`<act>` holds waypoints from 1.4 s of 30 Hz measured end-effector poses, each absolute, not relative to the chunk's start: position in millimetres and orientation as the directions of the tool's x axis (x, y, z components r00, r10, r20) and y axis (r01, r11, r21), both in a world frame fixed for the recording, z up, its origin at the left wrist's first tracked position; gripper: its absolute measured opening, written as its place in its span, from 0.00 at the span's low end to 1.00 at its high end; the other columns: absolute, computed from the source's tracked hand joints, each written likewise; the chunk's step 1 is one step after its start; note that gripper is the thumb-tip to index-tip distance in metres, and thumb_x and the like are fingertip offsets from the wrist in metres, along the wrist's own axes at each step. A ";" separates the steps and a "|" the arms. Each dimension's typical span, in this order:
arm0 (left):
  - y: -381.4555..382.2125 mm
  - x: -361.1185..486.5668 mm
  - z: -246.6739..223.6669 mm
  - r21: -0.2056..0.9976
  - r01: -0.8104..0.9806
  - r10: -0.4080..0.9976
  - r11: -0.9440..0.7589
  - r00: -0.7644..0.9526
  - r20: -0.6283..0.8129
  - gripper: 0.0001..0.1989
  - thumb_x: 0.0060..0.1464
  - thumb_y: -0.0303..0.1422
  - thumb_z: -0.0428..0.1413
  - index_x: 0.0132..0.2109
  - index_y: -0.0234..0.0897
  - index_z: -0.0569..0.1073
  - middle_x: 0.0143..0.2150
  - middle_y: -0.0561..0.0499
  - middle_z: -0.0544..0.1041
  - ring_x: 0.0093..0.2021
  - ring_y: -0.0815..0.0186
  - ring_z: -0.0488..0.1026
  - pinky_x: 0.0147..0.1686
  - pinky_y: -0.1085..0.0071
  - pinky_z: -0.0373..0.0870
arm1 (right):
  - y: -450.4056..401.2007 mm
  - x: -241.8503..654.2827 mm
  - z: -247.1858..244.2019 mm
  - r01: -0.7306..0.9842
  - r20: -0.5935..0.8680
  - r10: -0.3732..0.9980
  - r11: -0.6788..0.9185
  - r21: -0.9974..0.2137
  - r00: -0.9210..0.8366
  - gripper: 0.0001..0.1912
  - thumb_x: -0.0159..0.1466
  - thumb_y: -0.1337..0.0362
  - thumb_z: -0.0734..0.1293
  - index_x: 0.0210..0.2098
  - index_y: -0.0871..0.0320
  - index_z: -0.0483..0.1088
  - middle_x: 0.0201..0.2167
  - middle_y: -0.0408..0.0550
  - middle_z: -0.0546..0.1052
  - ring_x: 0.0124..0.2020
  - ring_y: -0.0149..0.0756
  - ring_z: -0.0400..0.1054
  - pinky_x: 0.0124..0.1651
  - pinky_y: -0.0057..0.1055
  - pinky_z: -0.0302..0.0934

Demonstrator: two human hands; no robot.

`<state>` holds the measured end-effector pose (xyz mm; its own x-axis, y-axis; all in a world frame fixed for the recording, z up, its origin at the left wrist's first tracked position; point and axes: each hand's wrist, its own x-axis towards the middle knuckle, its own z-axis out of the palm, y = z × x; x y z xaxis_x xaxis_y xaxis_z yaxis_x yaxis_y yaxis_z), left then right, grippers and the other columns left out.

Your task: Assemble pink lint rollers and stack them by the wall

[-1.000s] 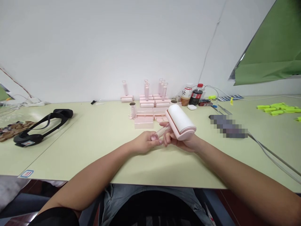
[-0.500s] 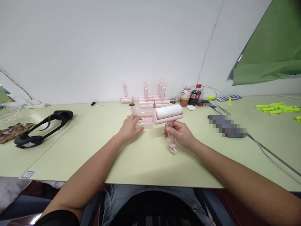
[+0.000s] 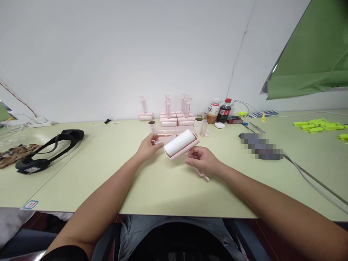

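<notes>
A pink lint roller with a white roll is tilted over the table, its clear handle pointing down to the right. My right hand is closed round that handle. My left hand has its fingers at a pink, partly clear cover piece lying on the table; it seems to pinch its left end. Behind are more clear and pink parts, a white roll standing on end and a clear tube. Several assembled rollers stand by the wall with handles up.
Two drink bottles and a white case stand back right. A blurred dark object, cables and yellow-green pieces lie right. A black headset and brown pieces are on the left.
The roller in my right hand has turned and tilted, its head swinging left and down. My left hand has shifted slightly, its fingers now at the cover piece's end.
</notes>
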<state>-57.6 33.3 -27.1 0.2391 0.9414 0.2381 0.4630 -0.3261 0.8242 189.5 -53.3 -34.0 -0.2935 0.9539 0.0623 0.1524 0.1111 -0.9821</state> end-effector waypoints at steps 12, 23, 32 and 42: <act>16.7 -45.4 -16.7 0.961 -0.113 0.933 -0.251 0.238 0.271 0.22 0.43 0.44 0.66 0.41 0.36 0.71 0.37 0.52 0.73 0.33 0.71 0.68 0.34 0.73 0.66 | -50.4 188.4 -38.5 0.355 0.026 0.974 0.107 -0.929 -0.227 0.22 0.55 0.50 0.71 0.24 0.56 0.57 0.17 0.34 0.56 0.15 0.23 0.50 0.14 0.22 0.43; 14.7 -42.9 -22.7 0.963 -0.076 0.875 -0.259 0.403 0.267 0.24 0.47 0.43 0.64 0.49 0.36 0.73 0.46 0.45 0.77 0.42 0.61 0.73 0.42 0.65 0.71 | -48.5 189.3 -41.3 0.378 0.065 0.978 0.138 -0.916 -0.199 0.22 0.55 0.49 0.71 0.23 0.56 0.57 0.18 0.35 0.58 0.18 0.25 0.51 0.19 0.24 0.45; 10.8 -39.0 -26.6 0.969 -0.072 0.833 -0.235 0.500 0.239 0.24 0.47 0.42 0.64 0.51 0.36 0.74 0.54 0.43 0.75 0.46 0.57 0.74 0.43 0.63 0.72 | -49.3 188.2 -40.7 0.393 0.055 0.979 0.129 -0.910 -0.195 0.21 0.56 0.51 0.70 0.23 0.56 0.56 0.17 0.34 0.58 0.16 0.25 0.51 0.20 0.25 0.44; -9.7 -30.4 -18.2 0.566 0.355 0.668 -0.744 0.409 0.622 0.22 0.59 0.42 0.53 0.57 0.37 0.69 0.56 0.39 0.70 0.57 0.53 0.65 0.56 0.56 0.63 | -46.8 184.5 -41.8 0.281 -0.003 0.989 0.040 -0.959 -0.148 0.21 0.55 0.47 0.71 0.25 0.56 0.62 0.13 0.35 0.60 0.14 0.26 0.51 0.19 0.26 0.42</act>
